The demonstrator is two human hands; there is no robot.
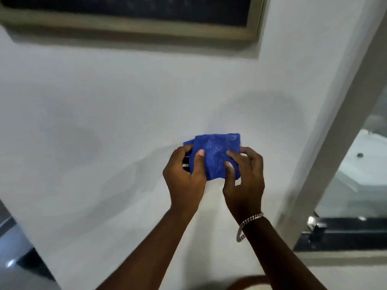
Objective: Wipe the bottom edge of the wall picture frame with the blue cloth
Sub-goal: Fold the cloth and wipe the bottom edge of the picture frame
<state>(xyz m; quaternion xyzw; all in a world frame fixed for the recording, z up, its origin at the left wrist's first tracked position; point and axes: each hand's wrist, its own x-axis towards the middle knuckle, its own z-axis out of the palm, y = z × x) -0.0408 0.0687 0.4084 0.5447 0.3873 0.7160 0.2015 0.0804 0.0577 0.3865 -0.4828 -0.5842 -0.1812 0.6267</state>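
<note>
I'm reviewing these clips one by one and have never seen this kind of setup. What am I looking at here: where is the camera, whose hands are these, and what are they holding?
There is no machine here. The single picture comes from a wide-angle camera worn on a person's head, looking forward and down, so the two bare arms reaching in from the bottom are the wearer's own. The left hand and the right hand together hold a folded blue cloth in front of a plain white wall, fingers pinching it from both sides. The right wrist wears a chain bracelet. Above, at the top of the picture, hangs the picture frame; the cloth is well below its bottom edge and not touching it. A glass partition shows at right.
</note>
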